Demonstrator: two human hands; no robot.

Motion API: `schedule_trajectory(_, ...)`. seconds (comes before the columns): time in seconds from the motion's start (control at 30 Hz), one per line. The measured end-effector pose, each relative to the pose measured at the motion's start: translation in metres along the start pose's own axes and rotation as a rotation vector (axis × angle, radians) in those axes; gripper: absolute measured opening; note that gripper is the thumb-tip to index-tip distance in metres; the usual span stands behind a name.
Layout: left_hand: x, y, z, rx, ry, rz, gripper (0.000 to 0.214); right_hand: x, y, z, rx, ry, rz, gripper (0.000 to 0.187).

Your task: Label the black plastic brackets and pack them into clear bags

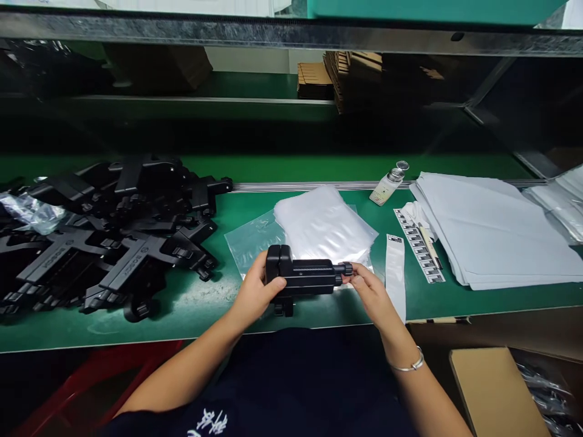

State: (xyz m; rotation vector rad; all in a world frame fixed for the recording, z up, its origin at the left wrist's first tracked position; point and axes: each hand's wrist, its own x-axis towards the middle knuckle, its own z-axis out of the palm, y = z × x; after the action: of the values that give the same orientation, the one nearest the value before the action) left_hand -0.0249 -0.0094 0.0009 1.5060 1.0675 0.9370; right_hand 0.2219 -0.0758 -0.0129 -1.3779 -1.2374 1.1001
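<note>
Both my hands hold one black plastic bracket (304, 276) level above the front edge of the green bench (255, 212). My left hand (255, 291) is wrapped round its thick left end. My right hand (368, 291) pinches the narrow knob at its right end. Just behind the bracket lies a stack of clear plastic bags (323, 224), and a flat clear bag (248, 240) lies beside that stack.
A large heap of the same black brackets (113, 230) fills the bench's left side. A label strip (419, 246), a white strip (395, 273), a small bottle (387, 185) and stacked white sheets (492, 230) lie right. A cardboard box (496, 388) stands at lower right.
</note>
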Motion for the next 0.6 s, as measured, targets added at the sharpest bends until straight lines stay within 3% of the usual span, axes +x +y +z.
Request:
schedule_trajectory(0.1,0.005,-0.005,0.009,-0.03,0.013,-0.006,0.069,0.001,0.002,0.003,-0.001,0.01,0.075,0.028)
schedule_trajectory(0.23,0.012,-0.013,0.018,-0.055,0.05,-0.088,0.064,0.003,0.005,0.006,0.243,0.029,0.096,0.029)
schedule_trajectory(0.33,0.015,-0.012,0.02,-0.1,0.041,-0.127,0.063,0.005,0.008,0.006,0.288,0.052,0.102,0.034)
schedule_trajectory(0.5,0.013,-0.006,0.022,-0.165,0.004,-0.13,0.063,0.008,0.01,0.0,-0.131,0.191,0.016,0.035)
schedule_trajectory(0.6,0.015,-0.006,0.025,-0.372,0.066,-0.2,0.058,0.011,0.003,-0.002,-0.264,0.222,0.008,0.041)
